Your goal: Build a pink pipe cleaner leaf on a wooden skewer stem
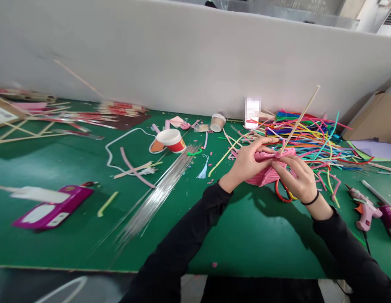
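Both hands are closed around a pink craft piece (265,177) made of pipe cleaners laid side by side, held up over the table. My left hand (246,162) grips its left side and top. From the right, my right hand (298,176) pinches it near the middle, its fingertips close to the left ones. A thin wooden stick (300,120) rises from the top of the piece, tilted to the right. Red and yellow pipe cleaner loops (282,193) show just below it. The fingers hide part of the pink piece.
Colourful pipe cleaners (324,134) lie heaped behind my hands. A pink glue gun (365,208) rests at the right. Left of my arms are a bundle of thin metal wires (160,193), a paper cup (172,140) and a purple device (56,208). A grey partition (170,59) closes off the back.
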`<state>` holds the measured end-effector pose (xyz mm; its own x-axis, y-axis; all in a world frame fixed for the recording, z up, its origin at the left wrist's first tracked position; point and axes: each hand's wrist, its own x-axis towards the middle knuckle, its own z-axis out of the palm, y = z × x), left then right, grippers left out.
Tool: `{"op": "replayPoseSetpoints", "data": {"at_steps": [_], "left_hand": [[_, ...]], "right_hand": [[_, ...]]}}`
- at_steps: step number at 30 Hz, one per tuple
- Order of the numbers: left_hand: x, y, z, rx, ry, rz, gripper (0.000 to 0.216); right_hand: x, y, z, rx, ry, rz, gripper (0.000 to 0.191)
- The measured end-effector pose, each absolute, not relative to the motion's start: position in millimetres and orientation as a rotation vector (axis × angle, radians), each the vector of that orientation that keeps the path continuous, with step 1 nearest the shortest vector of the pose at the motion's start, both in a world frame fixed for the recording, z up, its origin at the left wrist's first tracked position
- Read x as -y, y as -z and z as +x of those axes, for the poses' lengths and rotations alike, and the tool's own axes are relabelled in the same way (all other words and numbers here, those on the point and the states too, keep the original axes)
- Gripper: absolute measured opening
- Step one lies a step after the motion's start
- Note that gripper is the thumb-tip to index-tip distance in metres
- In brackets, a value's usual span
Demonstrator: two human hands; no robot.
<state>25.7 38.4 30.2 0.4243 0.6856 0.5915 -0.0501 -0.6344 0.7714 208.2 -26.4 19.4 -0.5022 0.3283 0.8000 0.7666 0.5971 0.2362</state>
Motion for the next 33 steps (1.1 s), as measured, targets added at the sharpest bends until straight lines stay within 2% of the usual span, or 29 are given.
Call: {"op": "replayPoseSetpoints", "data": {"at_steps": [7, 14, 22, 29, 33], "left_hand": [[-39, -27, 27, -0.515, -1.276, 1.958, 0.044], [-42, -25, 27, -0.530, -1.276, 1.943, 0.046], [-43, -25, 26, -0.528, -1.257, 1.936, 0.045], [-36, -28, 29, -0.618, -1.271, 1.979, 0.040], [-37, -30, 26, -0.639, -1.287, 1.971, 0.041]], "right_hand": [[28, -32, 194, 1.976, 0.654, -1.015, 0.010], [26, -28, 203, 2.148, 0.585, -0.952, 0.028], [30, -39, 188, 1.910, 0.326, -1.062, 0.005], [33, -40, 170, 1.677, 0.224, -1.252, 0.011], [34, -36, 169, 1.723, 0.215, -1.208, 0.003]]}}
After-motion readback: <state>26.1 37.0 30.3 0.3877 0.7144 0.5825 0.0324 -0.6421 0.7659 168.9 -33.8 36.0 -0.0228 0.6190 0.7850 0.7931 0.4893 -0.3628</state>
